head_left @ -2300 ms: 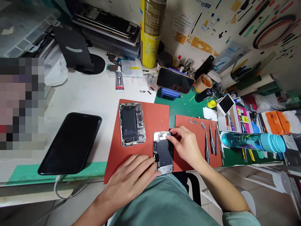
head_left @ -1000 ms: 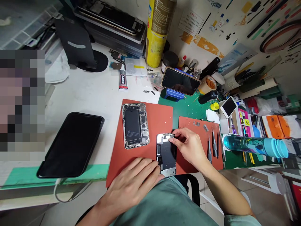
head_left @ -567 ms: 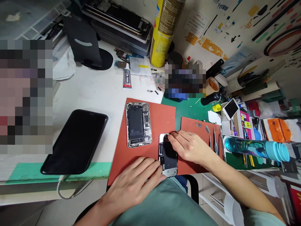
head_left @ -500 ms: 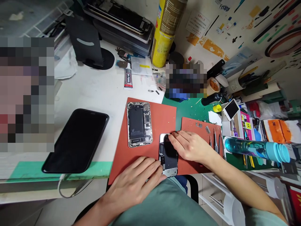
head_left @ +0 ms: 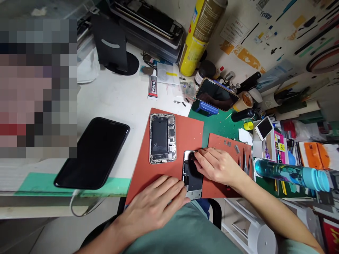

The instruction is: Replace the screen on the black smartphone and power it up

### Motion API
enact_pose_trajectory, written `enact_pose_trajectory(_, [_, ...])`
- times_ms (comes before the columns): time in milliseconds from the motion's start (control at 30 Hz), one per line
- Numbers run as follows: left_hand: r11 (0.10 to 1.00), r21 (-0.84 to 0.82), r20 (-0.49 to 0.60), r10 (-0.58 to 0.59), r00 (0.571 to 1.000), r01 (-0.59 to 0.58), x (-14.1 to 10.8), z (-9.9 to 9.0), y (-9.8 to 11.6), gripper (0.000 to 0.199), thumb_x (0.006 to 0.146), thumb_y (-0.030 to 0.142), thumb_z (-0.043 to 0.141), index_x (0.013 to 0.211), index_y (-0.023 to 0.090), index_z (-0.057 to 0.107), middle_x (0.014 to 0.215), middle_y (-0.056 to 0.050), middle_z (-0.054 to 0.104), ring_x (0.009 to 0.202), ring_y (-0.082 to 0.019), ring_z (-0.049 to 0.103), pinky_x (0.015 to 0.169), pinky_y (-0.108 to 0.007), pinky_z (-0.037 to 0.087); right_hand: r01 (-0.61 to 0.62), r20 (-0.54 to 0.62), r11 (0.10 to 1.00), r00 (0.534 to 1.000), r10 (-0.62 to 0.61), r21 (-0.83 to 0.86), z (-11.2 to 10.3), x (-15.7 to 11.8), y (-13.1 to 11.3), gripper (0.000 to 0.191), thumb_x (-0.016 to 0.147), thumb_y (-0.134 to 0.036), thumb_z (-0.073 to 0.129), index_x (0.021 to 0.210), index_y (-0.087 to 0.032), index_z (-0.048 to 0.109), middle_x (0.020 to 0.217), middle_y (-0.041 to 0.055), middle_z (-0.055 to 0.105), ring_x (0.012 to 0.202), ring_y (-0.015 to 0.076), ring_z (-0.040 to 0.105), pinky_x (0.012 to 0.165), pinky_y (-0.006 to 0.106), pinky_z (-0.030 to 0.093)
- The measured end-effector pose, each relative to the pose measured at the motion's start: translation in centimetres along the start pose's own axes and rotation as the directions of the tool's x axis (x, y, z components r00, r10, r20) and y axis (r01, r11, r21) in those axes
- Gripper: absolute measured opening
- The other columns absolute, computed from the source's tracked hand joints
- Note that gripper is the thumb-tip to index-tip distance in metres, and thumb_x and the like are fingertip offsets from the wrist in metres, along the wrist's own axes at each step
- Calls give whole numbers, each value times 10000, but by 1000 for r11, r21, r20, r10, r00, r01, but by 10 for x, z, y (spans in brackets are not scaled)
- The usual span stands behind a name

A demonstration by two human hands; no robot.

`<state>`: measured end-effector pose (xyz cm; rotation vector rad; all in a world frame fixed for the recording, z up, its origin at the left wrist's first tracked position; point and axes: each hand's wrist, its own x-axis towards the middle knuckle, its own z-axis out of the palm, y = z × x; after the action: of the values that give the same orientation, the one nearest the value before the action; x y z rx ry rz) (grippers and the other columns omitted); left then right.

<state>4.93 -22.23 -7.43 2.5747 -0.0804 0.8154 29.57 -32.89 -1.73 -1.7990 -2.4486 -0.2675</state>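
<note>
A phone screen assembly (head_left: 192,175), its dark back facing up, lies on the red mat near my body. My left hand (head_left: 161,201) grips its lower left edge, fingers close together and thumb low near the bottom end. At its top right, my right hand (head_left: 215,164) has the fingertips pinched together against the upper part; whatever is between them is hidden. An opened phone body (head_left: 162,139) rests farther up on the same mat, battery and circuit board exposed.
A large black phone (head_left: 95,155) with a white cable lies at left. Tweezers and drivers (head_left: 245,160) are on the right-hand mat. Behind stand a propped phone (head_left: 217,94), a glue tube (head_left: 153,85) and a yellow can (head_left: 194,46). A blue bottle (head_left: 288,173) lies at right.
The view has shifted slightly, so everything sits a little farther right. Both hands remain at the same places on the screen assembly, with hardly any finger movement.
</note>
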Motion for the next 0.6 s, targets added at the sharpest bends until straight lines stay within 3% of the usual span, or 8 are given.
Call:
enact_pose_trajectory(133, [1000,0,-21,-2,1000,2,0,0,0,210,966,217,822,1121,86,765,1062,-85,785,960,-270,679,903,-476,512,-180,46,966,984,175,185,-3,9,9,181,1113,-153,565,1159,-109,735,918,93,815,782,207,759,683,350,630])
enact_pose_trajectory(267, [1000,-8,-36,3,999,-3,0,2,0,198,968,218,817,1102,83,762,1029,-86,779,926,-263,667,866,-464,510,-219,169,927,970,174,303,-5,20,17,242,1138,-183,510,1223,-135,731,998,106,827,862,218,790,745,350,623])
enact_pose_trajectory(467, [1000,6,-53,5,999,-5,1,1,0,171,962,204,817,1072,90,754,1006,-92,765,920,-252,676,848,-448,522,-284,281,919,937,206,275,-4,28,14,276,1136,-202,478,1242,-136,723,1037,119,816,886,231,786,731,338,575])
enact_pose_trajectory(600, [1000,-1,-51,8,999,-8,1,0,0,181,956,198,823,1074,83,749,1008,-91,762,919,-255,674,846,-452,520,-280,360,932,914,187,229,-8,34,10,277,1073,-80,472,1194,-139,714,997,110,791,849,211,750,708,321,516])
